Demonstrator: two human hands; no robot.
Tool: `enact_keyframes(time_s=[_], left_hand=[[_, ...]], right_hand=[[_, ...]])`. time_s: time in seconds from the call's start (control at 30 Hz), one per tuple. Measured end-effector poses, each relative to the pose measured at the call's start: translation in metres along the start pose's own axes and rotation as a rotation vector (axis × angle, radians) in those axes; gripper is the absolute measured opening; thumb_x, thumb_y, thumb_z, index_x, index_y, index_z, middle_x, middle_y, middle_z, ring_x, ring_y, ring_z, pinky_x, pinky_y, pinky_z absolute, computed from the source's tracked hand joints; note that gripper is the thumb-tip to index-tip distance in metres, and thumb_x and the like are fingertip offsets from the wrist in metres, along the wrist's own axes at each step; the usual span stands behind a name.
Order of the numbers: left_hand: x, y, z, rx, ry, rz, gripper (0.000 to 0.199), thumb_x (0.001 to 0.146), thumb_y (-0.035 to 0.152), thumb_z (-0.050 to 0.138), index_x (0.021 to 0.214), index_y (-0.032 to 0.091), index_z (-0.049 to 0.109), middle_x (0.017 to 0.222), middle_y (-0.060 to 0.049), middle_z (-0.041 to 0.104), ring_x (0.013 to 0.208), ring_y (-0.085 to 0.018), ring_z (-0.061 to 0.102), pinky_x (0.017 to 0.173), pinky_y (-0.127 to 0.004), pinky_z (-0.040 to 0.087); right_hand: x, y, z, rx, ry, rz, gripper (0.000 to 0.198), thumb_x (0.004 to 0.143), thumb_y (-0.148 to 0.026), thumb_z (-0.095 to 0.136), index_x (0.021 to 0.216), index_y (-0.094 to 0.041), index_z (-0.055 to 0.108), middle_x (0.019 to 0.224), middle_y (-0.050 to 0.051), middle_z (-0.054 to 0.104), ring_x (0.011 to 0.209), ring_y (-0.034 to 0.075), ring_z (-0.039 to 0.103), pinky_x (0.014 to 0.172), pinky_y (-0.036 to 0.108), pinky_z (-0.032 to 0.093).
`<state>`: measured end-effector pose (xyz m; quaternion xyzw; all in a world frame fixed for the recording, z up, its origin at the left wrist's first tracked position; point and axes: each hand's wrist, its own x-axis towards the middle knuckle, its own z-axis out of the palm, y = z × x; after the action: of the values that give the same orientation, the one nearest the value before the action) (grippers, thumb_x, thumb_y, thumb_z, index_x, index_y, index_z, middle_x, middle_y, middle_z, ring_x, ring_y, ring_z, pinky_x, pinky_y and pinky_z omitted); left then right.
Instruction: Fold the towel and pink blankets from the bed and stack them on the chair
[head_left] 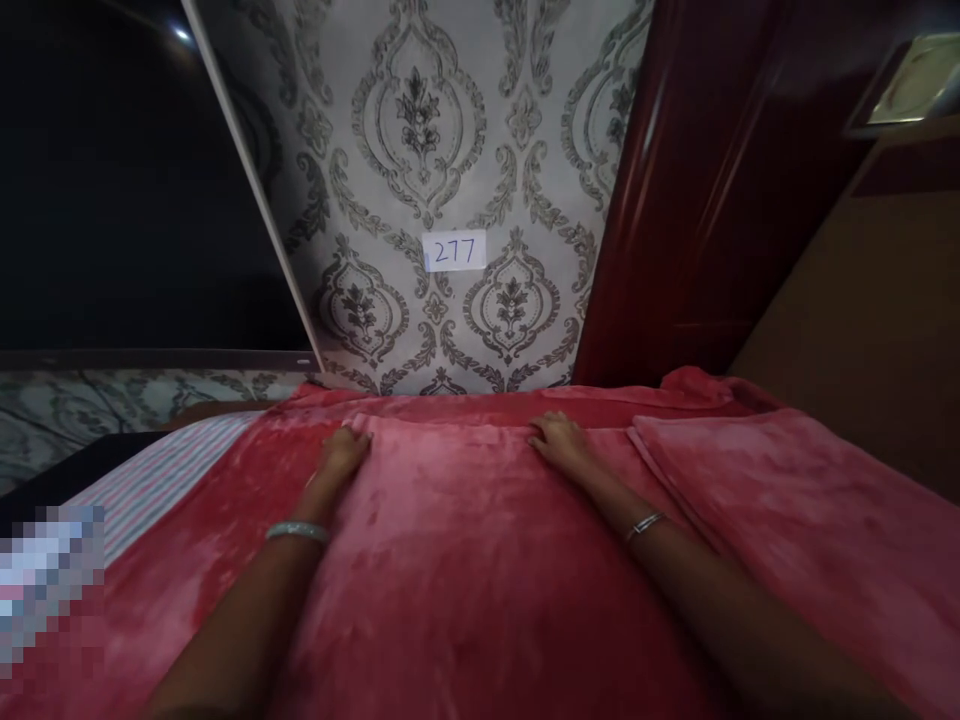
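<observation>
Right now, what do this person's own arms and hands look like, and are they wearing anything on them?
Both forearms are bare, with no sleeves in view. The left hand has a pale, light-coloured bangle at the wrist. The right hand has a thinner, silvery bangle at its wrist. No gloves; whether there are rings is too dim to tell.

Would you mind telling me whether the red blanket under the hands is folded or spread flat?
Folded: the red blanket shows a doubled layer with a straight edge, where the left hand and right hand press.
</observation>
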<state>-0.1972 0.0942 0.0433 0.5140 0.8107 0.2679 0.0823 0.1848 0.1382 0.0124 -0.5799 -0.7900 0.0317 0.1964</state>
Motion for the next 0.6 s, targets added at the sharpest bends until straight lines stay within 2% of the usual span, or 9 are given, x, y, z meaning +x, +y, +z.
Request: enact_keyframes(time_s=[0.07, 0.17, 0.37, 0.43, 0.5, 0.6], left_hand=[[0.005, -0.002, 0.007, 0.085, 0.047, -0.058, 0.032, 0.088, 0.034, 0.050, 0.105, 0.013, 0.067, 0.097, -0.014, 0.074, 0.093, -0.029, 0.069, 0.069, -0.032, 0.049], [0.008, -0.003, 0.010, 0.148, 0.146, -0.103, 0.038, 0.095, 0.033, 0.042, 0.117, 0.011, 0.065, 0.109, -0.018, 0.073, 0.100, -0.029, 0.069, 0.072, -0.032, 0.049], [0.006, -0.001, 0.013, 0.306, 0.021, -0.062, 0.037, 0.097, 0.033, 0.046, 0.118, 0.012, 0.068, 0.112, -0.020, 0.073, 0.105, -0.032, 0.068, 0.081, -0.037, 0.050], [0.004, -0.002, 0.013, 0.317, 0.054, -0.079, 0.037, 0.097, 0.032, 0.047, 0.117, 0.012, 0.069, 0.115, -0.021, 0.071, 0.109, -0.032, 0.067, 0.084, -0.037, 0.050], [0.003, -0.005, 0.013, 0.315, 0.112, -0.095, 0.036, 0.095, 0.033, 0.050, 0.115, 0.011, 0.070, 0.122, -0.022, 0.068, 0.116, -0.033, 0.062, 0.089, -0.038, 0.049], [0.001, -0.010, 0.012, 0.286, 0.150, -0.106, 0.035, 0.092, 0.034, 0.056, 0.113, 0.011, 0.072, 0.125, -0.023, 0.065, 0.122, -0.035, 0.057, 0.094, -0.040, 0.047]], right_hand=[[0.005, 0.003, 0.006, -0.006, 0.020, -0.008, 0.019, 0.091, -0.021, 0.056, 0.101, -0.016, 0.071, 0.105, 0.011, 0.069, 0.102, 0.024, 0.057, 0.087, 0.032, 0.041], [0.013, 0.005, 0.013, -0.010, 0.061, -0.016, 0.019, 0.094, -0.019, 0.051, 0.100, -0.017, 0.069, 0.103, 0.009, 0.068, 0.101, 0.022, 0.057, 0.087, 0.030, 0.040], [0.015, 0.006, 0.026, -0.038, 0.037, 0.025, 0.023, 0.093, -0.018, 0.050, 0.099, -0.016, 0.072, 0.104, 0.012, 0.071, 0.098, 0.025, 0.060, 0.085, 0.033, 0.043], [0.011, 0.000, 0.026, -0.041, 0.041, 0.030, 0.029, 0.093, -0.017, 0.048, 0.109, -0.016, 0.071, 0.112, 0.013, 0.070, 0.105, 0.026, 0.060, 0.089, 0.036, 0.043], [0.006, -0.012, 0.025, -0.063, 0.057, -0.014, 0.037, 0.095, -0.019, 0.046, 0.125, -0.018, 0.067, 0.128, 0.014, 0.065, 0.119, 0.029, 0.055, 0.099, 0.042, 0.041], [-0.004, -0.039, 0.028, -0.116, 0.015, -0.175, 0.049, 0.098, -0.035, 0.045, 0.145, -0.025, 0.052, 0.154, 0.011, 0.046, 0.142, 0.033, 0.037, 0.113, 0.056, 0.029]])
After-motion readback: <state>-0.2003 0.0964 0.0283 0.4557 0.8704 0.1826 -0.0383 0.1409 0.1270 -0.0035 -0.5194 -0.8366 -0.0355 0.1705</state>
